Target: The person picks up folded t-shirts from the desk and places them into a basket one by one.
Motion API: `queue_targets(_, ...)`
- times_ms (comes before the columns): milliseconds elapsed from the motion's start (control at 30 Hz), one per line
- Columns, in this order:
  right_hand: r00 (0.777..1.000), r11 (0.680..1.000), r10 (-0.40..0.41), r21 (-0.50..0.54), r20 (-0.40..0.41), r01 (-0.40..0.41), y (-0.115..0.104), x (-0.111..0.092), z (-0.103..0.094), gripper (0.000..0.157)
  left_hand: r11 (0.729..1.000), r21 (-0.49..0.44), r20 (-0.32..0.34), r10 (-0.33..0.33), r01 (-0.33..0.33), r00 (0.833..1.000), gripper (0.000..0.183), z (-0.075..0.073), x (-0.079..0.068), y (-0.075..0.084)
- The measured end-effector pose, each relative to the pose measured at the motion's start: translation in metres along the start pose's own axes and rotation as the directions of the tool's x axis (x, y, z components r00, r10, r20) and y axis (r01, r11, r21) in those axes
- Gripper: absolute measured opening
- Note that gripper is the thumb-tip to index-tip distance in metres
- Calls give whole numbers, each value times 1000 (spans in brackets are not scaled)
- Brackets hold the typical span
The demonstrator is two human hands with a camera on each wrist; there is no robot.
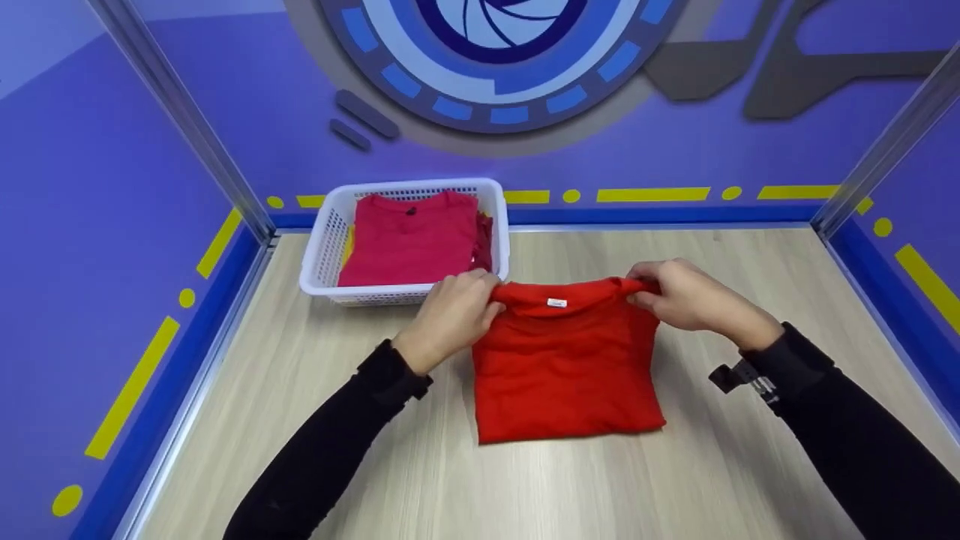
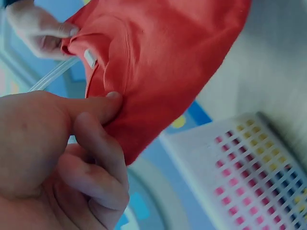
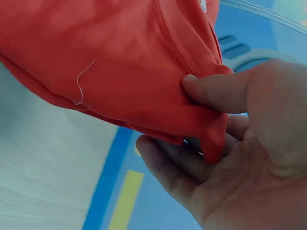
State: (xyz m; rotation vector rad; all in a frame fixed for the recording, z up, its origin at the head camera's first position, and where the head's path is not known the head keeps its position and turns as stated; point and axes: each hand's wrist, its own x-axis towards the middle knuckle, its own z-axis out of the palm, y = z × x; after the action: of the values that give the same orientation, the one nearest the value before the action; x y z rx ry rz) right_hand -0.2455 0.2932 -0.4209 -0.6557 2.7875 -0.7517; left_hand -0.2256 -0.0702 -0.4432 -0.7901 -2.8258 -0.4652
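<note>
A folded red T-shirt [image 1: 566, 375] is held up by its collar end, its lower edge toward the near side of the table. My left hand [image 1: 459, 311] pinches the shirt's left shoulder between thumb and fingers, close to the basket's front corner. At the opposite shoulder my right hand [image 1: 679, 294] pinches the cloth, thumb on top and fingers beneath. A small white label [image 1: 556, 303] shows inside the neckline. In the right wrist view a loose pale thread [image 3: 80, 85] lies on the red cloth.
Behind and left of the shirt stands a white plastic basket [image 1: 319, 259] with perforated sides. Folded crimson shirt [image 1: 412, 240] lies on top in it, with yellow and dark red cloth beside it. Blue printed panels [image 1: 600, 157] wall the wooden table [image 1: 360, 457] at the back and sides.
</note>
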Motion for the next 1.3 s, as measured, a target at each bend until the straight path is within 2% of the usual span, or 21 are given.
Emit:
queue_targets(200,995,1000,-29,8,-100,30,-22,-11,-19,20,997,-77,-88,8,-15,996,12,-26,-8,-1)
queue_targets(300,981,997,-78,-15,-176,77,-35,-16,-26,21,995,-101,-124,11,-24,992,11,-39,-12,-2)
queue_targets(400,949,984,-174,-69,-262,162,-46,-19,-31,17,993,-114,-152,8,-26,988,12,-51,-14,-2)
queue_targets(500,906,964,-263,-124,-332,235,-56,-17,-34,16,993,-114,-186,3,-25,983,13,-63,-15,-4)
queue_targets(567,883,955,-297,-141,-364,263,-62,-15,-36,16,994,-107,-214,4,-28,977,15,-70,-17,-6)
queue_targets(700,856,946,-325,-144,-403,291,-74,-4,-35,13,996,-86,-267,-9,-15,964,21,-84,-21,-16)
queue_targets(867,852,939,-341,-113,-397,324,-91,21,-27,12,995,-98,-304,-61,32,951,23,-99,-25,-37)
queue_targets(1000,868,937,-346,-85,-356,339,-105,45,-17,13,989,-126,-324,-109,71,940,24,-105,-29,-60)
queue_targets(1200,898,942,-334,-62,-288,330,-125,77,2,14,977,-147,-325,-195,154,925,22,-106,-40,-91)
queue_targets(1300,901,939,-341,-45,-269,341,-137,96,13,15,968,-146,-341,-243,204,908,21,-107,-49,-107)
